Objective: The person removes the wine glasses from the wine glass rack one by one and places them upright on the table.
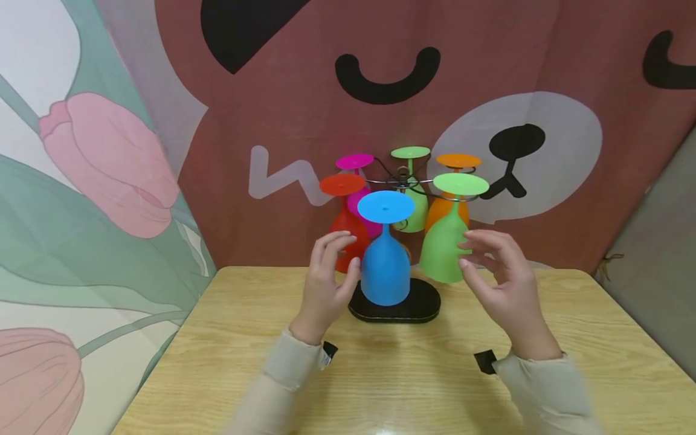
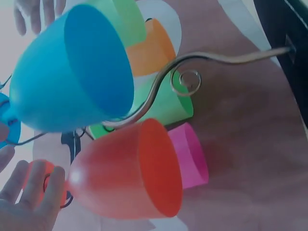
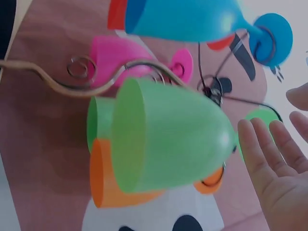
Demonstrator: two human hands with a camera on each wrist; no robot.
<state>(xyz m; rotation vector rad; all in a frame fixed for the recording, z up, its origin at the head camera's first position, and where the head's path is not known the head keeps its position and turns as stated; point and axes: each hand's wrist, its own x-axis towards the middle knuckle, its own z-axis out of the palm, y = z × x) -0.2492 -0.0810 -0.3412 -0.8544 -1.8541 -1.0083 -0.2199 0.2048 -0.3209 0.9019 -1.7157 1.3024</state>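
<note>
Plastic goblets hang upside down by their feet from a wire rack (image 1: 403,180) on a black base (image 1: 394,312). A blue goblet (image 1: 385,272) is at the front, between both hands. My left hand (image 1: 325,284) is beside the red goblet (image 1: 348,223), its fingers and thumb spread; in the left wrist view, fingertips overlap the foot of that red goblet (image 2: 127,173). On the other side, my right hand (image 1: 505,284) has loosely bent fingers at the front light green goblet (image 1: 446,254). The right wrist view shows these fingers (image 3: 257,149) extended near that goblet's stem end, gripping nothing.
Behind hang a magenta goblet (image 1: 354,161), another light green goblet (image 1: 415,211) and an orange goblet (image 1: 459,161). The rack stands on a wood-grain table (image 1: 402,374) near its back edge. A cloth with a bear face (image 1: 283,121) hangs close behind.
</note>
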